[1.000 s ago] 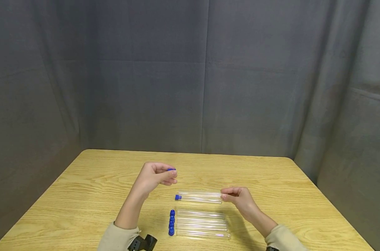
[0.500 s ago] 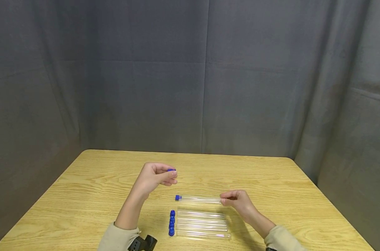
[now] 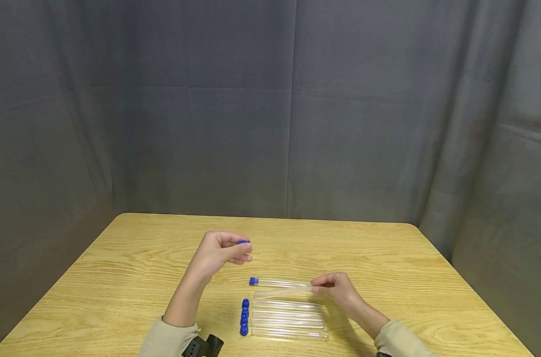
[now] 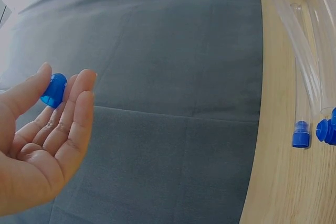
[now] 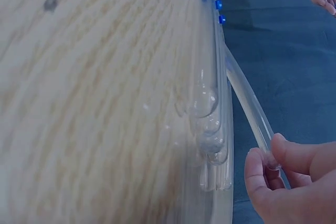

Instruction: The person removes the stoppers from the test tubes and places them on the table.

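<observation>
Between thumb and fingers, my left hand (image 3: 214,253) pinches a blue cap (image 4: 54,91) above the table. My right hand (image 3: 339,288) pinches the rounded end of a clear test tube (image 5: 251,109), whose other end points left. This held tube slants between a capped test tube (image 3: 279,282) lying behind it and several uncapped test tubes (image 3: 288,317) lying side by side nearer me. At the left ends of the uncapped tubes stands a row of several blue caps (image 3: 245,317). In the left wrist view, the capped tube's blue cap (image 4: 301,139) shows at its lower end.
All of this is on a wood-grain table (image 3: 163,258). Dark grey curtains (image 3: 208,124) enclose its back and sides. A black wrist camera (image 3: 203,345) sits on the left sleeve.
My right hand has brought the held tube toward me, from behind the capped tube, over it, to its near side. The left hand has stayed still with its cap.
</observation>
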`<state>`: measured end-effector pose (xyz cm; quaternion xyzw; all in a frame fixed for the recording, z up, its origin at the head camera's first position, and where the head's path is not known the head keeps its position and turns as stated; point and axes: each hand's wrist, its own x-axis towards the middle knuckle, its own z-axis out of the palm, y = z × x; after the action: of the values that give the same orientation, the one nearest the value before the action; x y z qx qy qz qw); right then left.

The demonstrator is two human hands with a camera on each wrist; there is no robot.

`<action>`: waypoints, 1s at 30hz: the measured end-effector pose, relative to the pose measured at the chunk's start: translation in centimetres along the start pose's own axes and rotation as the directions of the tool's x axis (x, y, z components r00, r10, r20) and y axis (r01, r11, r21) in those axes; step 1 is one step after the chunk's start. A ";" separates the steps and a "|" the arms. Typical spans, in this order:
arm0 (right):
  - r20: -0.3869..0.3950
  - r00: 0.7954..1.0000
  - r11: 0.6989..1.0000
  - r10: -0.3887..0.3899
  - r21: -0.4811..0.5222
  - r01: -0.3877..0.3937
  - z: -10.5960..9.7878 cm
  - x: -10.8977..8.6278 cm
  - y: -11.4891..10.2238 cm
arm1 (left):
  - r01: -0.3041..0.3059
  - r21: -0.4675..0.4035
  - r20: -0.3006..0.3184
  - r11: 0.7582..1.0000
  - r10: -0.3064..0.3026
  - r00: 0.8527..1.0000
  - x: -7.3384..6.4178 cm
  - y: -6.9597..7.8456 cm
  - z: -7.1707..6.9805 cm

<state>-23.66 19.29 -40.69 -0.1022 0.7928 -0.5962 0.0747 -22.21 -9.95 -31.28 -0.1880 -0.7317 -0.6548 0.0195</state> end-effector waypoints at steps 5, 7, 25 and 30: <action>0.018 1.000 1.000 -0.009 -0.012 0.010 0.2 0.1 0.2 | -0.001 -0.001 0.000 1.000 0.001 1.000 0.0 -0.1 0.0; 0.029 1.000 1.000 -0.010 -0.016 0.010 0.3 0.1 0.3 | 0.009 -0.001 -0.002 1.000 -0.009 1.000 0.0 -0.2 0.0; 0.048 0.998 0.985 -0.040 -0.167 0.048 0.7 0.3 0.9 | 0.013 -0.020 0.015 1.000 -0.013 1.000 -0.1 -0.3 0.0; 0.039 0.998 0.979 -0.046 -0.198 0.053 0.7 0.4 0.9 | 0.007 -0.021 0.020 1.000 -0.007 1.000 -0.3 -0.1 0.0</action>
<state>-23.92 18.76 -41.79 -0.1391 0.8442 -0.5139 0.0630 -22.00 -10.04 -31.45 -0.1923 -0.7257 -0.6605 0.0078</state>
